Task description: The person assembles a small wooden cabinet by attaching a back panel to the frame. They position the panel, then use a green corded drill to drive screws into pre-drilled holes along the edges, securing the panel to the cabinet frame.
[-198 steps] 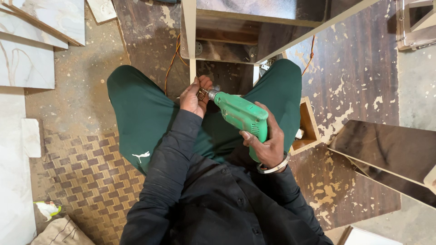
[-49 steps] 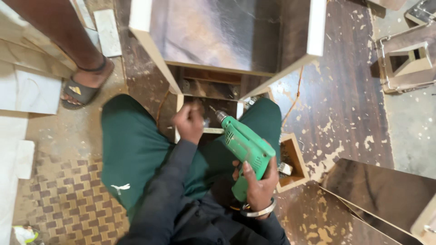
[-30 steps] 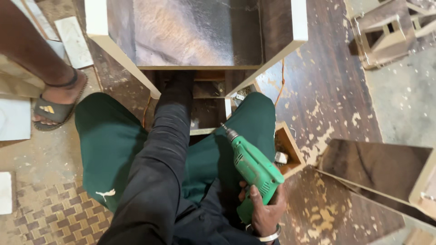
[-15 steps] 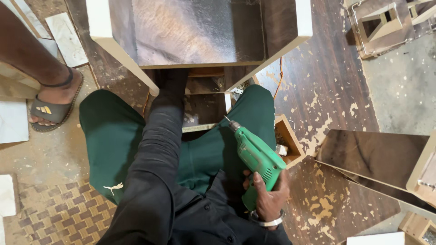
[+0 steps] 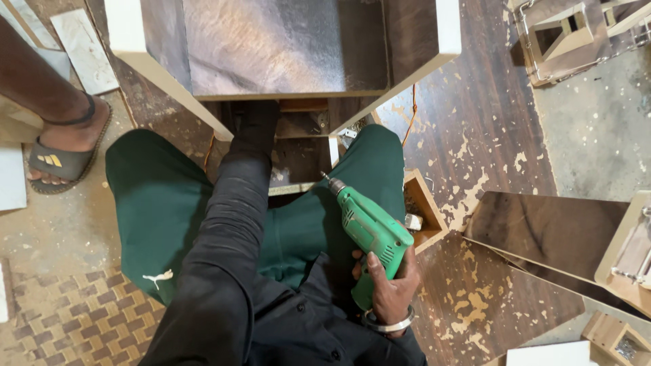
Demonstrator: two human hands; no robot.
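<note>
My right hand (image 5: pixel 388 288) grips the handle of a green electric drill (image 5: pixel 369 230), held over my right thigh with its bit pointing up and to the left. My left arm, in a black sleeve (image 5: pixel 237 203), reaches forward under the wooden cabinet (image 5: pixel 285 47) that stands in front of my knees. The left hand itself is hidden beneath the cabinet's top panel, so what it touches cannot be seen. I sit on the floor in green trousers (image 5: pixel 156 203), legs spread to either side of the cabinet.
Another person's foot in a sandal (image 5: pixel 64 152) stands at the left. A small open wooden box (image 5: pixel 422 210) lies by my right knee. Dark laminate boards (image 5: pixel 549 237) lie at the right, a wooden frame (image 5: pixel 569 34) at the top right. An orange cord (image 5: pixel 409 115) trails past the cabinet.
My left hand left the drill's bit and reached forward under the cabinet. My right hand drew the drill back toward my lap. The other person's foot stepped in at the left.
</note>
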